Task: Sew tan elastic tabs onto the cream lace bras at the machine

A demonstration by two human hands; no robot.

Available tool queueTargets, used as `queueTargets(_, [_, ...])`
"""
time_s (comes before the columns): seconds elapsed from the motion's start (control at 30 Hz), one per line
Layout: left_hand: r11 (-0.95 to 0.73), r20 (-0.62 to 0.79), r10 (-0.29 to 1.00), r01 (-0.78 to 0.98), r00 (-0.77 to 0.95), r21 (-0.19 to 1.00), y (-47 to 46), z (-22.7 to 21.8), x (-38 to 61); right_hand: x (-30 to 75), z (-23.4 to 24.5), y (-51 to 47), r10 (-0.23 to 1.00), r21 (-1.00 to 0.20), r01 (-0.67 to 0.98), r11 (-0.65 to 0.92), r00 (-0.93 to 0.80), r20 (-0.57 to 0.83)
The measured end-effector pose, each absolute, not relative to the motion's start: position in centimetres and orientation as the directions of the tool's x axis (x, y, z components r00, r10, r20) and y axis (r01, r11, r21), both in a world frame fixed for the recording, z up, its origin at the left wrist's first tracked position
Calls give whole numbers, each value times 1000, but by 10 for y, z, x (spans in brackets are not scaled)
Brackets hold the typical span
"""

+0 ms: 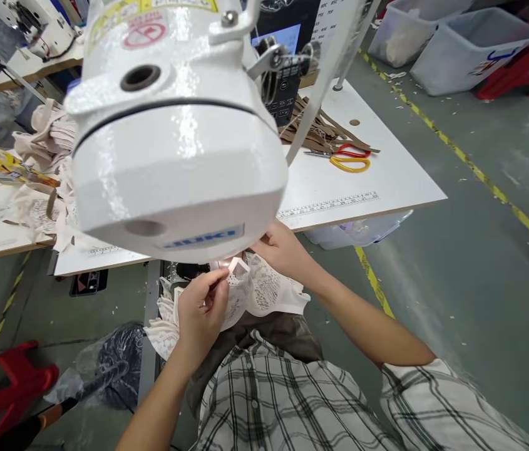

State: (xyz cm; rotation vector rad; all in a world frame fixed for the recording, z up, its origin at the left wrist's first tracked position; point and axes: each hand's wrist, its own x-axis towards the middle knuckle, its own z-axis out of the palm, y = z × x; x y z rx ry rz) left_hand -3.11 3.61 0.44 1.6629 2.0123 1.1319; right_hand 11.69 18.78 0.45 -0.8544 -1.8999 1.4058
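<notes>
A pale lace bra (264,288) hangs over my lap in front of a white JUKI sewing machine (179,181). My left hand (203,307) pinches the bra's edge near a narrow light strip, thumb against fingers. On the far side of the same bra, my right hand (280,247) reaches under the machine head; its fingertips are partly hidden there, with the fingers bent in at the fabric. The needle area is out of sight behind the machine's head. More lace pieces (164,322) hang in a bunch just left of my left hand.
Red-and-yellow-handled scissors (351,160) and brown strips (318,128) lie on the white table (405,188). Beige garments (48,138) are heaped at left. Plastic bins (473,50) and a red stool (522,78) stand at right; another red stool (10,388) is at lower left.
</notes>
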Motion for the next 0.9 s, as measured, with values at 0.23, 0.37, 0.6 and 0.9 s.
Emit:
queueTargets(0.23, [104, 33, 972, 556, -231, 825, 26, 14, -10, 144, 7, 155, 747, -994, 27, -109, -658, -100])
queueTargets(0.37, [157, -106, 985, 440, -140, 884, 26, 26, 4, 156, 20, 143, 728, -996, 85, -38, -680, -86])
queueTargets(0.6, [177, -136, 981, 362, -135, 915, 27, 17, 19, 161, 20, 139, 710, -955, 218, 201, -704, -11])
queueTargets(0.9, [546, -404, 795, 242, -452, 802, -50, -89, -24, 172, 52, 178, 876, -952, 6, 306, -394, 279])
